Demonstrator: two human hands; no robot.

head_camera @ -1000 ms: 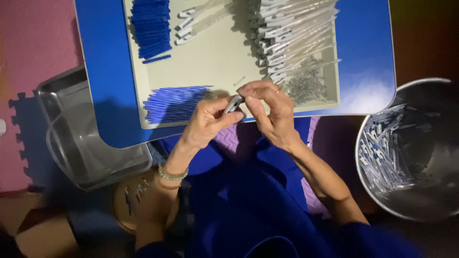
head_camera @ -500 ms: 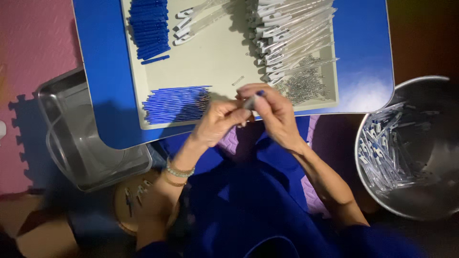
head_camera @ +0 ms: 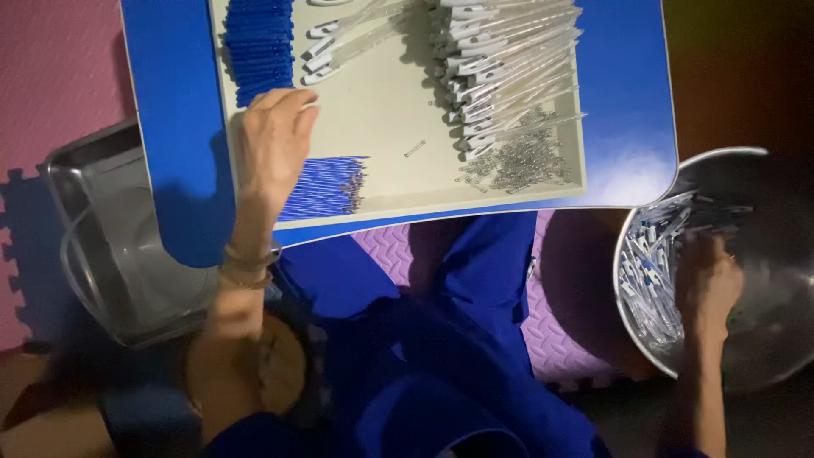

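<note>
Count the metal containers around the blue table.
2. A rectangular metal tray lies left of the blue table, below the left hand; a round metal bowl lies right, under the right hand.

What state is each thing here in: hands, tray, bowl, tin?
Left hand: palm down on the tray, over the blue refills.
Right hand: inside the steel bowl, grip unclear.
Beige tray: holding sorted piles.
Steel bowl: partly filled with pens.
Metal tin: looks empty.

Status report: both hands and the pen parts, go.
Left hand flat on the tray, over the blue refills. Right hand down in the metal bowl among finished pens; grip unclear. Nothing between them.
</note>
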